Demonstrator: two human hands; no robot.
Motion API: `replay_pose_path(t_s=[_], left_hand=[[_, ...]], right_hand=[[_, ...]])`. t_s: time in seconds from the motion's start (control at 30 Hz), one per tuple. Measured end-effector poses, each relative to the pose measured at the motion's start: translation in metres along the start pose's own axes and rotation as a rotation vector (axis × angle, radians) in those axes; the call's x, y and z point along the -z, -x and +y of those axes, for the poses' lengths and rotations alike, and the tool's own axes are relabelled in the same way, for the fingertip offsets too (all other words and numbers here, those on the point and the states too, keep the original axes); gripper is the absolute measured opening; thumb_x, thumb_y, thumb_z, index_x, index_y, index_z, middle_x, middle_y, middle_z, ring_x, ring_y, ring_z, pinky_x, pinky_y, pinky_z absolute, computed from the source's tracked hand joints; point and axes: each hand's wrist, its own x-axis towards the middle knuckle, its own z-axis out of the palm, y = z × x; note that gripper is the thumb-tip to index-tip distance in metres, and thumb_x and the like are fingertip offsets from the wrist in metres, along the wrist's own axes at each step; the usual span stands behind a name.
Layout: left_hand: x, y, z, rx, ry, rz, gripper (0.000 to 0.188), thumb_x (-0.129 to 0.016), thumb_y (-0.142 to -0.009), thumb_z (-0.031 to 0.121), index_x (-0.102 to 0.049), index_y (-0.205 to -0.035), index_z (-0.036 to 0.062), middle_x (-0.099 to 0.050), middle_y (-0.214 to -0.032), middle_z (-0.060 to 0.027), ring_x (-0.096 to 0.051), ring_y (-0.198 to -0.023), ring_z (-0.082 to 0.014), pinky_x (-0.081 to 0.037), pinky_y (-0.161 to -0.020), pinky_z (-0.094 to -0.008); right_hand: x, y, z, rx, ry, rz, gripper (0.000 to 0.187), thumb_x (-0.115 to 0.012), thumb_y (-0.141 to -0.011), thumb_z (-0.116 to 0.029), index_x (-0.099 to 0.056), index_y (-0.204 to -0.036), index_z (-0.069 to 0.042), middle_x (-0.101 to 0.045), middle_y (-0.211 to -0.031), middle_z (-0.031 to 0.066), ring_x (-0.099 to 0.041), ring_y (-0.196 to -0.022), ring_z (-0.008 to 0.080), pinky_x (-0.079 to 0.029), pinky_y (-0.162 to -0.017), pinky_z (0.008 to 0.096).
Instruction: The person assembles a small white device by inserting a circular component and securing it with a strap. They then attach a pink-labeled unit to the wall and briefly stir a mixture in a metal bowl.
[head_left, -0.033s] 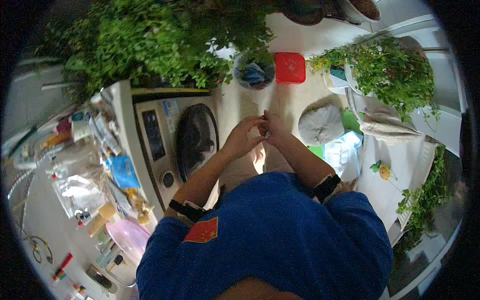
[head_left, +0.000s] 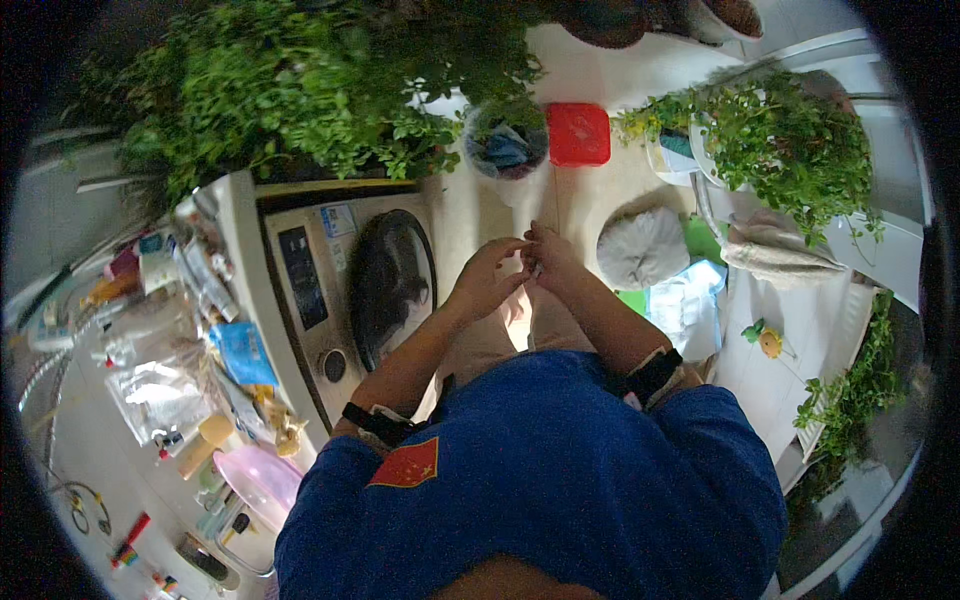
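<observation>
In front of my body, above the floor, my two hands meet at the fingertips. My left hand (head_left: 490, 277) is open, its thumb and fingers bent into an arc with a gap between them, the tips reaching the other hand. Drawn together at its fingers, my right hand (head_left: 550, 262) is closed; what it holds, if anything, is too small or hidden to make out. Dark straps with a pale edge circle both forearms. Beyond the hands stand a round tub (head_left: 506, 145) with blue cloth in it and a red square plastic container (head_left: 579, 135).
At left stands a washing machine (head_left: 312, 290) with a dark round door (head_left: 392, 285), beside a cluttered counter holding a pink basin (head_left: 258, 477). A grey cushion (head_left: 643, 250) lies at right. Leafy plants (head_left: 300, 95) crowd the far left; others (head_left: 790, 150) stand right.
The view shifts slightly, so the washing machine and red container appear a little further left. My hands stay together in nearly the same pose.
</observation>
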Motion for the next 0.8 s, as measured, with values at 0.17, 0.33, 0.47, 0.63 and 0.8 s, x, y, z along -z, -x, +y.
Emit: replay_pose_path(t_s=[0.17, 0.33, 0.47, 0.63, 0.8], left_hand=[[-0.031, -0.036, -0.091, 0.333, 0.072, -0.023, 0.04, -0.067, -0.084, 0.024, -0.056, -0.117, 0.0038, -0.061, -0.111, -0.0105, -0.058, -0.102, -0.0212, -0.047, -0.088, -0.035], [-0.041, -0.042, -0.204, 0.373, 0.108, 0.001, 0.035, -0.061, -0.089, 0.024, -0.056, -0.117, 0.003, -0.063, -0.107, -0.0097, -0.061, -0.096, -0.0181, -0.048, -0.083, -0.0309], [-0.049, -0.029, -0.278, 0.547, 0.315, 0.088, 0.033, -0.06, -0.089, 0.022, -0.058, -0.115, 0.0021, -0.064, -0.107, -0.0108, -0.062, -0.093, -0.0167, -0.049, -0.079, -0.0294], [-0.051, -0.014, -0.322, 0.553, 0.251, 0.141, 0.028, -0.06, -0.091, 0.02, -0.056, -0.113, 0.0017, -0.061, -0.102, -0.0058, -0.058, -0.09, -0.0149, -0.048, -0.083, -0.0288], [-0.048, -0.007, -0.325, 0.563, 0.259, 0.22, 0.028, -0.062, -0.088, 0.015, -0.059, -0.111, 0.0013, -0.064, -0.106, -0.0109, -0.062, -0.095, -0.0173, -0.05, -0.083, -0.0299]], right_hand=[[0.056, -0.057, 0.009, -0.362, -0.555, 0.326, 0.027, -0.052, -0.093, -0.037, -0.052, -0.083, -0.012, -0.04, -0.055, -0.0015, -0.036, -0.041, 0.0104, -0.03, -0.036, 0.0255], [0.095, -0.172, 0.035, -0.231, -0.573, 0.466, 0.026, -0.048, -0.094, -0.038, -0.051, -0.086, -0.014, -0.043, -0.058, -0.0017, -0.035, -0.04, 0.0115, -0.031, -0.037, 0.0276], [0.105, -0.267, 0.077, -0.205, -0.651, 0.526, 0.024, -0.051, -0.091, -0.038, -0.051, -0.086, -0.014, -0.05, -0.064, -0.0016, -0.045, -0.049, 0.0106, -0.037, -0.043, 0.0262], [0.093, -0.322, 0.096, -0.12, -0.812, 0.388, 0.047, -0.052, -0.087, -0.055, -0.053, -0.107, -0.011, -0.056, -0.082, 0.0053, -0.051, -0.064, 0.0176, -0.042, -0.057, 0.0308], [0.094, -0.297, 0.081, -0.03, -0.62, 0.286, 0.058, -0.045, -0.091, -0.054, -0.045, -0.128, -0.009, -0.058, -0.107, 0.0115, -0.05, -0.089, 0.0216, -0.04, -0.084, 0.0327]])
